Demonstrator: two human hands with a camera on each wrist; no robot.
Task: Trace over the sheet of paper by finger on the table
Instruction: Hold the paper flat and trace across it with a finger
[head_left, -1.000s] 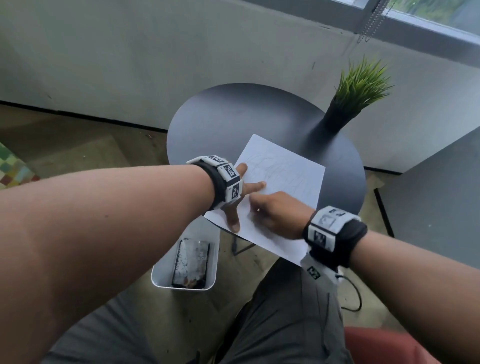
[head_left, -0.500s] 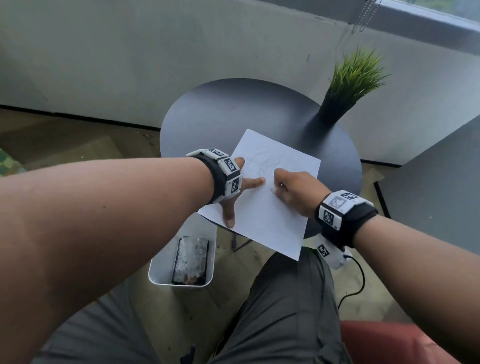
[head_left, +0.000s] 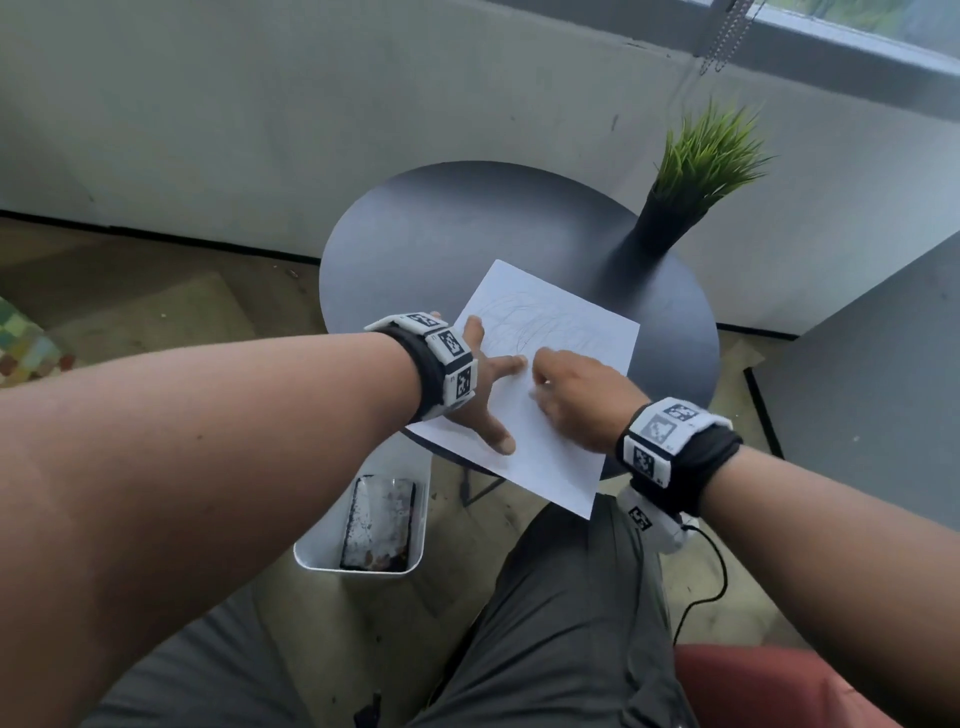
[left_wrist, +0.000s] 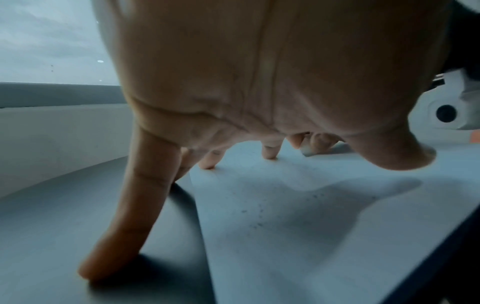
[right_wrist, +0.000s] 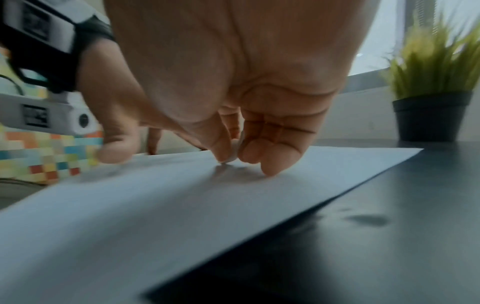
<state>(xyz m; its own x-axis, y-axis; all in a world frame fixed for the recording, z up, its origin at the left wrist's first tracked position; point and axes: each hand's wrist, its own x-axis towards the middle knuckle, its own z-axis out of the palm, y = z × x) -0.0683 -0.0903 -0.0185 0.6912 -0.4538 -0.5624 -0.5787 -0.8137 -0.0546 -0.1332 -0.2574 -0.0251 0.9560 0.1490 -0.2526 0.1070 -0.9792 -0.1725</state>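
A white sheet of paper (head_left: 563, 332) with faint pencil lines lies on the round dark table (head_left: 441, 234), its near corner hanging over the edge. My left hand (head_left: 480, 400) lies flat on the sheet's left side, fingers spread, pressing it down. In the left wrist view the fingertips (left_wrist: 207, 164) stand on the paper (left_wrist: 311, 226) and the little finger on the table. My right hand (head_left: 571, 395) has its fingers curled and touches the sheet with a fingertip close to the left index finger. In the right wrist view the right hand's curled fingers (right_wrist: 267, 164) rest on the paper (right_wrist: 155, 205).
A green plant in a black pot (head_left: 675, 223) stands at the table's far right, also in the right wrist view (right_wrist: 431, 115). A white bin (head_left: 311, 556) sits on the floor under the table's near left edge. A grey wall runs behind.
My right hand slid up and to the right across the sheet, then back left toward the left index finger. The left hand stayed pressed on the paper.
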